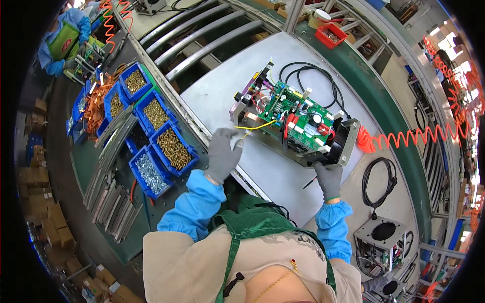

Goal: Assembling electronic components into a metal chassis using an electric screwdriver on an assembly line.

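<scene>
L hand (pixel 222 154) pinching yellow wire (pixel 260 126); R hand (pixel 328 178) gripping chassis (pixel 298 123) edge, prob.

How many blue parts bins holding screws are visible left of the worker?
5, clustered left of the left hand: top, left, centre, brass-filled, silvery-filled nearest. More bins farther left may be hidden.

left hand (pixel 222 154): grey-gloved, fingers loosely curled and pointing toward 1 o'clock, thumb tip pinched against fingertips | left forearm: blue sleeve, bent at elbow, rising from 7 o'clock | right hand (pixel 328 179): grey-gloved, closed, knuckles toward 12 o'clock | right forearm: blue sleeve, nearly straight, coming up from 6 o'clock
</scene>
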Motion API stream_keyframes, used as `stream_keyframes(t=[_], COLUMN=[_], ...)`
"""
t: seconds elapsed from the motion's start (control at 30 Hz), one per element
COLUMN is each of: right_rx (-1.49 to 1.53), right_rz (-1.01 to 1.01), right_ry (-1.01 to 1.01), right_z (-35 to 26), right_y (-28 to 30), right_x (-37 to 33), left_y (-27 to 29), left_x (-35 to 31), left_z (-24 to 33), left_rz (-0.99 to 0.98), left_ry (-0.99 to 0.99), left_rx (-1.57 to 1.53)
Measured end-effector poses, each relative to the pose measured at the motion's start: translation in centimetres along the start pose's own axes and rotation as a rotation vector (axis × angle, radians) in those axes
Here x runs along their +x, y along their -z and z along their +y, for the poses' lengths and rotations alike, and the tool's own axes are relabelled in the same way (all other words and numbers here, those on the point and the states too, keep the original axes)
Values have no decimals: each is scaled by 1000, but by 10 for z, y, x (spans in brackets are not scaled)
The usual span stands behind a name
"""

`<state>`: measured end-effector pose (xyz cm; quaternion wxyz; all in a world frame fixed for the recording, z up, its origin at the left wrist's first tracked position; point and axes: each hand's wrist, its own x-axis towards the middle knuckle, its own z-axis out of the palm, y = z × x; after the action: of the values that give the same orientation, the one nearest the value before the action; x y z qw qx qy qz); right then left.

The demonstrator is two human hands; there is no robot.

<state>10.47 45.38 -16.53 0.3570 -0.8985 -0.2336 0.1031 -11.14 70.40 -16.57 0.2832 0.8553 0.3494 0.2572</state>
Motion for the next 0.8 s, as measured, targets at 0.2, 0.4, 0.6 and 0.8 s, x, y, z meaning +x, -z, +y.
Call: stream_keyframes(t=[0.2,0.4,0.6,0.8], right_rx=[3,-512,-911,-847], right_rz=[-69,-126,27,-121], right_ry=[38,163,146,142], right_z=[-12,18,177,89], right_y=[10,22,-6,7], right_x=[3,12,57,34], left_y=[-7,-16,-25,-22], left_x=[-18,-35,-49,-58], left_z=[47,40,46,18], left_rz=[-349,-569,-954,-829], left_ry=[42,-123,-327,-239], left_rx=[-450,-378,-291,-311])
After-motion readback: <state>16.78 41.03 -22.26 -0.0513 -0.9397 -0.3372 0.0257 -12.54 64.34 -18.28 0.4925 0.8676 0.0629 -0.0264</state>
